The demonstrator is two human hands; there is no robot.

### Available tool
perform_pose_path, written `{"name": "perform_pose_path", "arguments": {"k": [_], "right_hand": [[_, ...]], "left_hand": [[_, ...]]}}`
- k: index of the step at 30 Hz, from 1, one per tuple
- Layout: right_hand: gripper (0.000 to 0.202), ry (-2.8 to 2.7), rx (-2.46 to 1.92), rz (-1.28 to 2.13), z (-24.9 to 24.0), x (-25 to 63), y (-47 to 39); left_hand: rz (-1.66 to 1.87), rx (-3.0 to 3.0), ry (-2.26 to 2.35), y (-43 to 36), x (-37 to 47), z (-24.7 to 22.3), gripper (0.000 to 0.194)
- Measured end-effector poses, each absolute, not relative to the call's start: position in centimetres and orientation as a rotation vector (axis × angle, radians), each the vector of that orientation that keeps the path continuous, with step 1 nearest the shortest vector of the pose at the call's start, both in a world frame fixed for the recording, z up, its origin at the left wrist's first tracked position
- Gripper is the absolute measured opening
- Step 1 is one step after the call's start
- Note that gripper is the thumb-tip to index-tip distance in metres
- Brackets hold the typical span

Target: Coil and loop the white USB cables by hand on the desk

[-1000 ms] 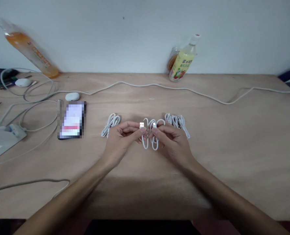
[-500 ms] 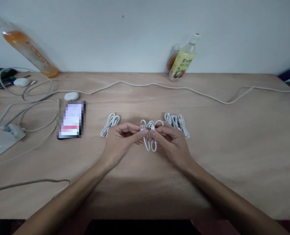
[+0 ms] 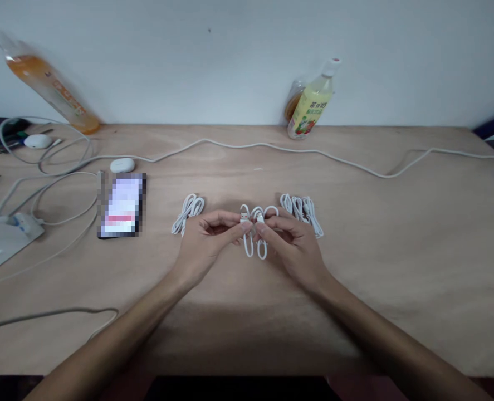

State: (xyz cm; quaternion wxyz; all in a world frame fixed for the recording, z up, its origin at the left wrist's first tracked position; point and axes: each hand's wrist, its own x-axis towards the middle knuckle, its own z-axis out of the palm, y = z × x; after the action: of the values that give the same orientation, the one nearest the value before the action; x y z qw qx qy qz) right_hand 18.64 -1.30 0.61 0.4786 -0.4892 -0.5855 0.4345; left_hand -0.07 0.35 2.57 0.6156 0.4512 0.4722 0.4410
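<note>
A white USB cable (image 3: 262,250) in loops hangs between my two hands above the middle of the wooden table. My left hand (image 3: 207,239) pinches it by the USB plug, thumb against fingers. Close beside it, my right hand (image 3: 294,242) pinches the cable's other connector, which points away from me. Coiled white cable (image 3: 192,206) lies just beyond my left hand and is partly covered by it. Several more white coils (image 3: 309,214) rest side by side behind my right hand.
A phone (image 3: 122,206) and a white earbud case (image 3: 122,165) lie left. A long white cord (image 3: 280,147) crosses the table (image 3: 397,250). An orange bottle (image 3: 50,89) and a yellow bottle (image 3: 311,108) stand by the wall. Tangled cords (image 3: 42,167) and a white box (image 3: 0,239) are far left.
The left lower loop of the held cable has shifted slightly left. Both hands keep their pinch in nearly the same place.
</note>
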Motion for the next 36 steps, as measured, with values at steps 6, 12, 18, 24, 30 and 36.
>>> {"name": "perform_pose_path", "arguments": {"k": [6, 12, 18, 24, 30, 36], "right_hand": [[0.027, -1.431, -1.195, 1.063, 0.69, 18.73, -1.23], [0.027, -1.407, -1.189, 1.087, 0.69, 18.62, -1.29], [0.029, -1.409, -1.182, 1.097, 0.71, 18.54, -1.24], [0.031, -1.437, -1.2, 1.075, 0.54, 18.6, -1.28], [0.028, -1.445, -1.19, 1.055, 0.46, 18.51, -1.3], [0.033, -1.35, -1.098, 1.175, 0.94, 18.47, -1.26]], "left_hand": [[1.006, 1.045, 1.085, 0.43, -0.1, 2.52, 0.01], [1.024, 1.048, 1.063, 0.61, -0.03, 2.34, 0.01], [1.017, 1.057, 1.073, 0.48, -0.07, 2.37, 0.014], [1.003, 1.053, 1.093, 0.43, -0.07, 2.34, 0.016], [0.988, 1.046, 1.091, 0.61, -0.19, 2.36, 0.016], [1.048, 1.056, 1.125, 0.82, -0.23, 2.22, 0.015]]}}
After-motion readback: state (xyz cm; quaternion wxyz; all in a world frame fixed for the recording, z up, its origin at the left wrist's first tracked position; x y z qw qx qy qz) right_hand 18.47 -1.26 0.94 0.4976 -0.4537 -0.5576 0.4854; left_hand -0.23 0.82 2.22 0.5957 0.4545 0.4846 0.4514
